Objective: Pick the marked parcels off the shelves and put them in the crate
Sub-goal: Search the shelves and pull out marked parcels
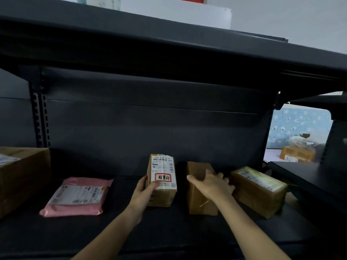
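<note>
Two bare forearms come up from the bottom edge, centre of frame, over a dark shelf (169, 233).

Left hand (145, 192): clamped on the marked box (163, 196). Thumb lies across the front label and the fingers wrap the box's left side. The box stands on end at mid-frame, its base on the shelf. Sticker (163, 177) on the label is red-bordered with handwritten characters, just above the thumb.

Right hand (214, 183): fingers straight and spread, thumb out to the left, laid flat over the upper part of a plain box (199, 203). No grip is visible. This box stands just right of the marked one, with a narrow gap between them.

Taped box (259, 188): lies on its side to the right of the plain box, close beside the right hand's knuckles; whether they touch cannot be told.

Pink mailer (78, 196): flat on the shelf, lower left, label up, well apart from the marked box.

Carton (22, 175): large and brown, at the left edge.

More parcels (296, 153), blurred, sit beyond the shelf's right end.
</note>
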Tool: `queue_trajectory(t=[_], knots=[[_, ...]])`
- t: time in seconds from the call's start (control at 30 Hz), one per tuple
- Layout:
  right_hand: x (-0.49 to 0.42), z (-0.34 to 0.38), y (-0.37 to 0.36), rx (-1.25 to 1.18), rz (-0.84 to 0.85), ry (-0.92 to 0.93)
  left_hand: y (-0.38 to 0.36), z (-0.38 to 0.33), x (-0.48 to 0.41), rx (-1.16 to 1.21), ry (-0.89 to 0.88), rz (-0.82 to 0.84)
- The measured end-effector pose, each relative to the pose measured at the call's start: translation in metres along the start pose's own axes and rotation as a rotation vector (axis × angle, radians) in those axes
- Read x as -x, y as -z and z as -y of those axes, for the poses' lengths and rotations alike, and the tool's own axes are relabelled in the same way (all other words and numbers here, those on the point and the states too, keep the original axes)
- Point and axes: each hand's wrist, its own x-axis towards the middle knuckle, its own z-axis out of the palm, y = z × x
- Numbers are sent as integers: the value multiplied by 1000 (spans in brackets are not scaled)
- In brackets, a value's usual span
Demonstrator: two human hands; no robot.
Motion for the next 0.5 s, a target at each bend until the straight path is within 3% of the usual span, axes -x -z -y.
queue_trajectory(t=[0.13,0.2,0.33,0.43,0.5], knots=[[-1,-1,-1,-77,-17,-12,4,0,4,-9,-15,2],[-3,-13,-5,-360,-11,43,8,-1,5,2,-13,-7],[1,-25,-19,-1268,106,4,14,-3,5,46,-21,-29],[6,-28,-34,-1611,218,-27,12,-4,6,74,-31,3],[9,-30,-39,-1692,290,-20,12,-6,8,94,-40,26]])
